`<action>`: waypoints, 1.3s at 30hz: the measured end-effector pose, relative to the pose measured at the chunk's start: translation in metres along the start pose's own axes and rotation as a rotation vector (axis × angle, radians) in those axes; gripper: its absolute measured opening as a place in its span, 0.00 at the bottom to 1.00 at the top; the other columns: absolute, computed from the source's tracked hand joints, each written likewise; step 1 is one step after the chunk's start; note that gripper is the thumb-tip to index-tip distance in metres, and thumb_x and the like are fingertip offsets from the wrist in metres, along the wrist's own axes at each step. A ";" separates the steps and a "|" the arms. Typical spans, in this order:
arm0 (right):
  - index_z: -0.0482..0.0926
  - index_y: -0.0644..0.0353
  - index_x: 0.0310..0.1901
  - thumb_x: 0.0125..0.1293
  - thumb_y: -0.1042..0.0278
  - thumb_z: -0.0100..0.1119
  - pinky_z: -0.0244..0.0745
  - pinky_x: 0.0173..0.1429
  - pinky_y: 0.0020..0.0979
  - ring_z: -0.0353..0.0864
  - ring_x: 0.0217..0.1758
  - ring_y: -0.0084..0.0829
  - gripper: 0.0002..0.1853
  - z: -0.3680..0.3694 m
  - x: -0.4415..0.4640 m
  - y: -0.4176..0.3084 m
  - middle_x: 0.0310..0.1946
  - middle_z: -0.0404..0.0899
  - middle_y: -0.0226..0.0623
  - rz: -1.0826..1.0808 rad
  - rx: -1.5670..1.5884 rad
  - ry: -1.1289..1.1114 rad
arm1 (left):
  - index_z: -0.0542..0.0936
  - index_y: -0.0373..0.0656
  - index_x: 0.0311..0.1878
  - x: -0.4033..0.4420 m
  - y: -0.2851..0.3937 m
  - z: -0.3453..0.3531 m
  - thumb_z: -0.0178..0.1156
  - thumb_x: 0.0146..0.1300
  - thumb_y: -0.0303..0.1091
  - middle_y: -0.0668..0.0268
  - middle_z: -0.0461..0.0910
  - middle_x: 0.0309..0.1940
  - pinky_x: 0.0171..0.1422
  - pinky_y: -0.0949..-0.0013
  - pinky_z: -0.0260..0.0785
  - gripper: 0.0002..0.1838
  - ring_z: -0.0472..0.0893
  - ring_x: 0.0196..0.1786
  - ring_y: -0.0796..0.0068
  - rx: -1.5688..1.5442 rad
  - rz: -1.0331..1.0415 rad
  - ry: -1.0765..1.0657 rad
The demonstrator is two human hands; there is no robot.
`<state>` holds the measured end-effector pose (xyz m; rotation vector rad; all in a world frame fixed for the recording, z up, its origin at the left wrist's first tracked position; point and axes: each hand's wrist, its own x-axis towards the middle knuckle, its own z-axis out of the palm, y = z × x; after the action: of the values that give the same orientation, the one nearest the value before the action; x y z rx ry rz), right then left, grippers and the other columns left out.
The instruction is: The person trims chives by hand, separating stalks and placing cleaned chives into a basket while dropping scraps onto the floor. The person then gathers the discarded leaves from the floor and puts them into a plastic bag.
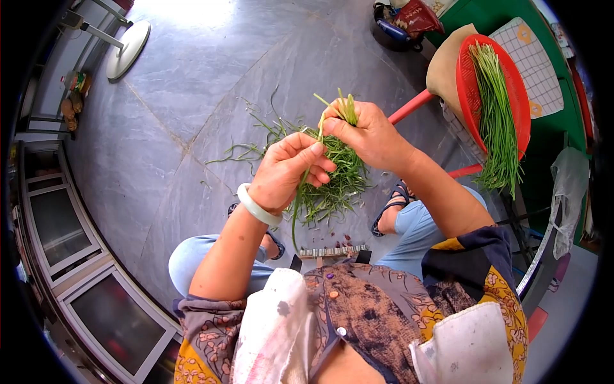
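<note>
My left hand, with a pale bangle at its wrist, pinches a green stalk that hangs down toward my lap. Close beside it, my right hand is closed around a small bunch of pale-ended green stalks sticking up past the thumb. The fingertips of both hands nearly meet at a yellowish stalk end. Beneath the hands, a loose heap of green trimmings lies on the floor between my feet. At the right, a red colander holds a long bundle of green stalks.
The colander rests on a red-legged stool at the right. Beyond it are a dark pot and a green cabinet. Glass-fronted cabinets line the left. A round white base stands at the upper left.
</note>
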<state>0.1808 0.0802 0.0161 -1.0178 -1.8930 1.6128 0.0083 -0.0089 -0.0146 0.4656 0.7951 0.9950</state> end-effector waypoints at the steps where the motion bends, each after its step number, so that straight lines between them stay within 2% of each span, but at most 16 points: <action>1: 0.77 0.66 0.36 0.67 0.70 0.54 0.71 0.38 0.27 0.72 0.32 0.18 0.07 0.000 0.000 0.000 0.26 0.78 0.29 -0.006 0.005 -0.010 | 0.74 0.41 0.41 0.000 0.000 0.000 0.54 0.71 0.34 0.62 0.83 0.31 0.35 0.76 0.74 0.06 0.81 0.29 0.77 0.001 -0.001 -0.004; 9: 0.73 0.66 0.36 0.69 0.69 0.51 0.70 0.37 0.30 0.70 0.30 0.25 0.08 -0.003 0.001 -0.002 0.24 0.74 0.37 -0.108 -0.139 -0.033 | 0.74 0.41 0.41 -0.002 0.002 -0.001 0.51 0.72 0.35 0.61 0.83 0.30 0.34 0.75 0.74 0.08 0.81 0.28 0.75 -0.055 -0.026 -0.048; 15: 0.74 0.65 0.34 0.68 0.68 0.54 0.66 0.33 0.27 0.66 0.28 0.17 0.08 -0.008 0.001 -0.001 0.22 0.71 0.27 -0.026 -0.098 0.028 | 0.74 0.40 0.42 -0.002 0.003 -0.001 0.50 0.73 0.35 0.60 0.83 0.30 0.33 0.74 0.74 0.08 0.82 0.28 0.74 -0.014 -0.025 -0.035; 18: 0.75 0.62 0.32 0.66 0.70 0.55 0.64 0.35 0.23 0.66 0.30 0.15 0.07 -0.011 0.002 -0.006 0.24 0.70 0.23 -0.002 -0.123 0.064 | 0.74 0.39 0.42 -0.003 0.004 0.001 0.50 0.73 0.35 0.60 0.83 0.30 0.33 0.74 0.74 0.09 0.82 0.28 0.74 -0.027 -0.025 0.002; 24: 0.79 0.63 0.33 0.63 0.70 0.58 0.63 0.32 0.22 0.65 0.28 0.13 0.06 -0.012 0.003 -0.004 0.23 0.70 0.21 0.005 -0.130 0.076 | 0.74 0.39 0.42 -0.001 0.003 -0.001 0.50 0.73 0.35 0.60 0.83 0.29 0.33 0.74 0.74 0.09 0.82 0.28 0.74 -0.027 -0.019 0.003; 27: 0.80 0.65 0.33 0.63 0.68 0.59 0.66 0.32 0.23 0.68 0.27 0.13 0.08 -0.008 0.001 -0.008 0.22 0.73 0.23 0.048 -0.067 0.044 | 0.74 0.40 0.41 -0.001 0.004 0.001 0.53 0.71 0.34 0.61 0.83 0.29 0.34 0.74 0.74 0.07 0.82 0.28 0.74 -0.018 -0.017 0.018; 33: 0.80 0.66 0.33 0.62 0.67 0.59 0.67 0.32 0.24 0.69 0.28 0.13 0.09 -0.006 0.000 -0.004 0.21 0.74 0.23 0.094 -0.057 0.054 | 0.73 0.41 0.39 -0.001 0.002 0.003 0.58 0.68 0.32 0.61 0.83 0.28 0.32 0.74 0.74 0.06 0.82 0.27 0.75 0.112 0.022 0.062; 39: 0.79 0.66 0.33 0.61 0.70 0.56 0.68 0.32 0.26 0.69 0.27 0.15 0.07 -0.004 0.000 0.000 0.21 0.75 0.27 0.030 -0.110 0.070 | 0.73 0.40 0.38 0.001 -0.001 0.002 0.59 0.67 0.31 0.60 0.83 0.28 0.31 0.76 0.75 0.06 0.82 0.26 0.75 0.144 0.026 0.078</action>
<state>0.1839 0.0827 0.0170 -1.1374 -1.9466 1.4833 0.0106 -0.0089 -0.0142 0.5645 0.9368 0.9887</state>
